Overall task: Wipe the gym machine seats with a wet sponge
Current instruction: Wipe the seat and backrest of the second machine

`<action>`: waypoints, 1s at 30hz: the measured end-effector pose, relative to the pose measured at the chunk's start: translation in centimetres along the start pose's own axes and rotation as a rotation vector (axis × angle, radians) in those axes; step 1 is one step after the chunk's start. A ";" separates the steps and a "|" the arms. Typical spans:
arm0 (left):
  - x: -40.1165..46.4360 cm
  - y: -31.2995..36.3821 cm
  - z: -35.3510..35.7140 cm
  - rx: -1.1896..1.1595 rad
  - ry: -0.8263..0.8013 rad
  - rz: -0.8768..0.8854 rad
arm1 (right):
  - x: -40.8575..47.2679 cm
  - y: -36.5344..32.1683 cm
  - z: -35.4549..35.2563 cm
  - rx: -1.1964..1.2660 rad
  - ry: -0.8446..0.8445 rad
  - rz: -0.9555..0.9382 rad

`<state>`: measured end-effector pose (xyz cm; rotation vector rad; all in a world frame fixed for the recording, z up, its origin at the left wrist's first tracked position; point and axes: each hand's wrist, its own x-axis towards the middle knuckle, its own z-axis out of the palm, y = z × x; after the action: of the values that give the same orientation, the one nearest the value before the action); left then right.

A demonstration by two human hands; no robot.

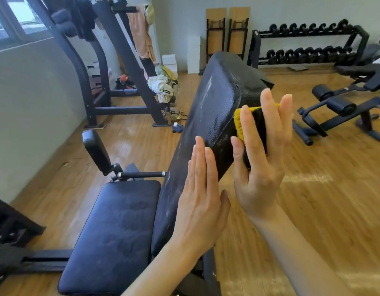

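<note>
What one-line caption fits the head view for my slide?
Right hand presses a yellow-and-black sponge against the backrest's edge while the left hand steadies it.

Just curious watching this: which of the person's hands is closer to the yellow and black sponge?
Right. The right hand presses the sponge against the backrest's side edge with straight fingers. The left hand lies flat on the backrest lower down, apart from the sponge.
</note>
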<state>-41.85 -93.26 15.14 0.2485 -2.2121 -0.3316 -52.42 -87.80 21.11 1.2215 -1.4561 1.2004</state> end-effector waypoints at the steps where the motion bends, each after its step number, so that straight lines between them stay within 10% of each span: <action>1: 0.1 -0.1 0.3 0.025 0.027 -0.008 | -0.7 0.5 0.0 -0.026 -0.042 -0.059; 5: 0.2 -0.4 1.1 0.085 0.083 -0.014 | -1.9 3.1 -1.2 -0.116 -0.222 -0.374; 18: -0.2 -0.6 3.5 0.088 0.261 -0.112 | 0.9 0.5 0.4 0.011 -0.014 -0.128; 23: -0.4 -0.6 4.1 0.059 0.281 -0.133 | -3.2 1.2 -0.3 -0.107 -0.310 -0.251; 27: -0.1 -0.9 4.8 0.111 0.337 -0.103 | 1.1 0.0 0.6 0.009 0.002 -0.139; 30: -0.2 -0.8 5.0 0.064 0.346 -0.127 | -3.1 0.7 0.4 -0.067 -0.219 -0.216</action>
<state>-45.61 -93.25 11.77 0.4484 -1.8716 -0.2654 -52.69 -87.71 17.88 1.4584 -1.4649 0.8890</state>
